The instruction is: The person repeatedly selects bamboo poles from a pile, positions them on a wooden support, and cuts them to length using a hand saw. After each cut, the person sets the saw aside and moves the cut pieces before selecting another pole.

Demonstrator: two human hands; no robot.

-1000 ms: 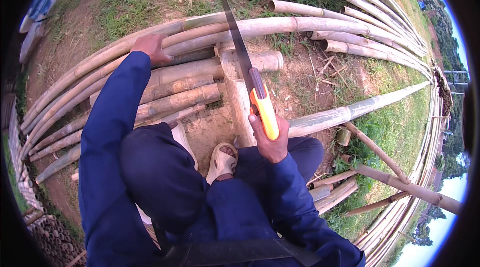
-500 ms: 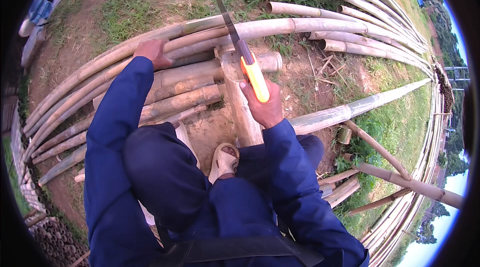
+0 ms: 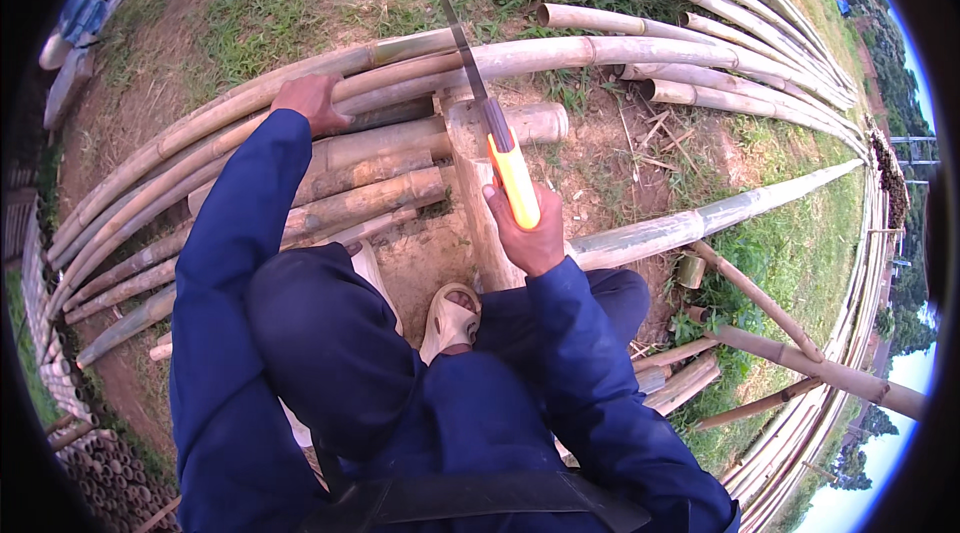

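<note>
My right hand [image 3: 530, 233] is closed round the yellow-orange handle of a hand saw [image 3: 463, 45]. Its long blade points away from me and lies across a bamboo pole [image 3: 560, 55], beside the end of the wooden block [image 3: 480, 223]. To the left, my left hand [image 3: 308, 103] wraps over the same pole and bears on it; its fingertips are partly hidden behind the bamboo. Other bamboo poles [image 3: 300, 83] run alongside under and beyond that hand. How deep the blade sits in the bamboo I cannot make out.
Cut bamboo lengths [image 3: 380, 195] lie left of the block. Long poles [image 3: 690, 25] fan out at the far right, and a thick pole [image 3: 690, 225] slants off to the right. Crossed bamboo supports [image 3: 790, 318] stand at the right. My sandalled foot [image 3: 452, 318] rests beside the block.
My right hand and the saw have moved a little toward me, the blade sliding back across the pole. My left hand stays on the bamboo.
</note>
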